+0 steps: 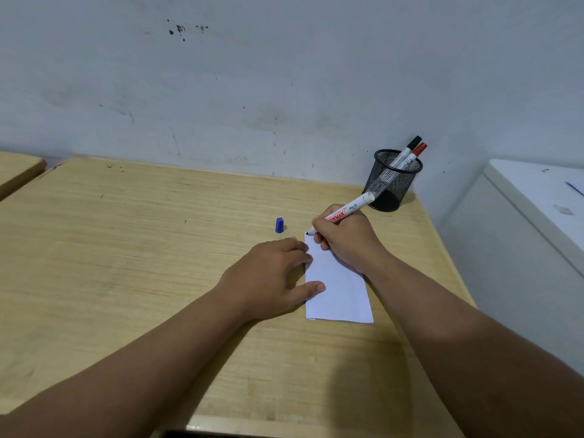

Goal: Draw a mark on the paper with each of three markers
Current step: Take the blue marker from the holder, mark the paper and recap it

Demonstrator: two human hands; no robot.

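Saw a wooden desk [126,248] set against a scuffed pale wall [284,90]. Noted the left hand [271,276] lying flat and spread, holding nothing, fingertips and thumb pressed on the left edge of the paper [341,295]. Found a blue cap [279,225] standing alone on the desk, just beyond that hand and apart from the sheet. Found the paper itself right of centre, white, partly under both hands. Watched the right hand [344,241] closed around an uncapped marker [343,213], its tip touching the paper's far left corner. Spotted, further right by the wall, a black mesh cup [390,181] holding a black-capped marker [407,150] and a red-capped marker [414,154].
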